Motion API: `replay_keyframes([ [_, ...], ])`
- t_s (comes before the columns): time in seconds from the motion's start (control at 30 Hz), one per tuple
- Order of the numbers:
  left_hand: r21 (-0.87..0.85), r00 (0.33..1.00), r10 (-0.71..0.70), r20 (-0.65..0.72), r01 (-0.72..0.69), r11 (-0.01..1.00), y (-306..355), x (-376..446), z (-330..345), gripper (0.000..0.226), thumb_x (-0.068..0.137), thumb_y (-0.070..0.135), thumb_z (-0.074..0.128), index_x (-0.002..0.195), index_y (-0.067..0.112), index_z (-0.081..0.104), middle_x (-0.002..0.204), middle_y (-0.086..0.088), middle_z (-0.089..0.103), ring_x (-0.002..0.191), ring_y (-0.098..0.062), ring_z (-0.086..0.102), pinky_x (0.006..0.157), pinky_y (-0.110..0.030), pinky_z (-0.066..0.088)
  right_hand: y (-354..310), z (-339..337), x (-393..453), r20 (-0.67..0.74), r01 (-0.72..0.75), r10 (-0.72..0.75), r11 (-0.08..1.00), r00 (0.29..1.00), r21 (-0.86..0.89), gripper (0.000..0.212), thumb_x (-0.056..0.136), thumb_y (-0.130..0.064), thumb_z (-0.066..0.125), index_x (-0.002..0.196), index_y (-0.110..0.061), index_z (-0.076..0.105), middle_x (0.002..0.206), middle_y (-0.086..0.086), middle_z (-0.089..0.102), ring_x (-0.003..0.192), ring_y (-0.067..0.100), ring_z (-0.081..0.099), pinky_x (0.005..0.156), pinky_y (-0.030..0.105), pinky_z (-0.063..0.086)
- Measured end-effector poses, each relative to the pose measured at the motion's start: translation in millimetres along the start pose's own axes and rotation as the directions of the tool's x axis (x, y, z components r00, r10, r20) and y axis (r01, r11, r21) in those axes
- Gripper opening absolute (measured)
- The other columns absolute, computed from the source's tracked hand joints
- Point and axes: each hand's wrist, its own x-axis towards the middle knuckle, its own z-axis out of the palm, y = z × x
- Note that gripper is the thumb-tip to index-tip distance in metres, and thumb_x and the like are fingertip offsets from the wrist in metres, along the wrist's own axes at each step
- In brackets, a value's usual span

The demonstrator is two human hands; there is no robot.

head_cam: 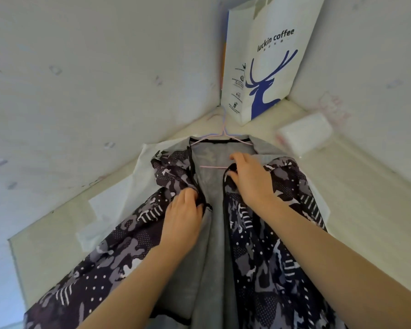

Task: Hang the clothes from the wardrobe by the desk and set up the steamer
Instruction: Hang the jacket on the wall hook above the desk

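Note:
A dark camouflage-patterned jacket (119,252) with a grey lining lies spread open on the pale desk (356,210). A thin pink hanger (220,136) sits inside its collar, with the hook pointing toward the wall corner. My left hand (183,219) pinches the jacket's left front edge near the zipper. My right hand (249,179) grips the right front edge higher up, close to the hanger's bar. No steamer is in view.
A white Luckin Coffee paper bag (266,65) with a blue deer stands in the wall corner behind the jacket. A white tissue pack (304,136) lies to the right. White paper or plastic (109,203) lies under the jacket's left side. Walls close in left and right.

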Motion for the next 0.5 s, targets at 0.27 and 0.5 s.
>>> replay_keyframes([
  [0.27, 0.232, 0.992, -0.102, -0.072, 0.117, 0.966, -13.8, 35.4, 9.4, 0.073, 0.087, 0.033, 0.056, 0.146, 0.002, 0.026, 0.151, -0.015, 0.029, 0.137, -0.035, 0.027, 0.11, -0.051, 0.025, 24.9, 23.0, -19.5, 0.074, -0.081, 0.102, 0.967, 0.992, -0.241, 0.072, 0.089, -0.051, 0.055, 0.144, -0.012, 0.032, 0.156, 0.018, 0.021, 0.142, 0.045, 0.018, 0.112, 0.061, 0.015],
  [0.5, 0.469, 1.0, -0.024, -0.014, 0.028, 0.883, -16.6, 68.6, 17.8, 0.076, 0.083, 0.024, 0.054, 0.15, 0.007, 0.022, 0.154, -0.019, 0.026, 0.142, -0.039, 0.02, 0.112, -0.059, 0.017, 36.5, 32.4, -20.7, 0.214, -0.08, 0.124, 0.977, 0.969, -0.2, 0.077, 0.093, -0.064, 0.026, 0.153, -0.021, 0.002, 0.16, 0.013, -0.01, 0.144, 0.043, -0.008, 0.113, 0.064, 0.011],
])
